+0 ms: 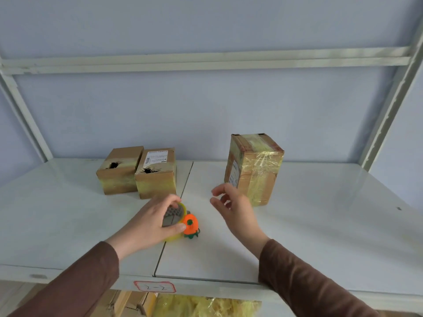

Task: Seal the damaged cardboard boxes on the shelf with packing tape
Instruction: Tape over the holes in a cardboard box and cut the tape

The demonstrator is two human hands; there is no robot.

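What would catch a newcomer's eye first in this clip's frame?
The orange and green tape dispenser at the shelf's front centre, with the left hand gripping its yellow tape roll. Behind it, two small boxes show torn holes on top, while the tall box stands on the right, already taped.

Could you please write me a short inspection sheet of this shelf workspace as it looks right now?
Surface: white shelf, two panels with a seam.
Job's things: two small torn boxes side by side, holes on top; tall box already taped; tape roll with orange cutter.
Clutter: nothing seen.
Hands: left hand grips the tape roll; right hand open, holding nothing.
Cables: nothing seen.
Surroundings: pale wall, white frame, labelled shelf edge, boxes below.
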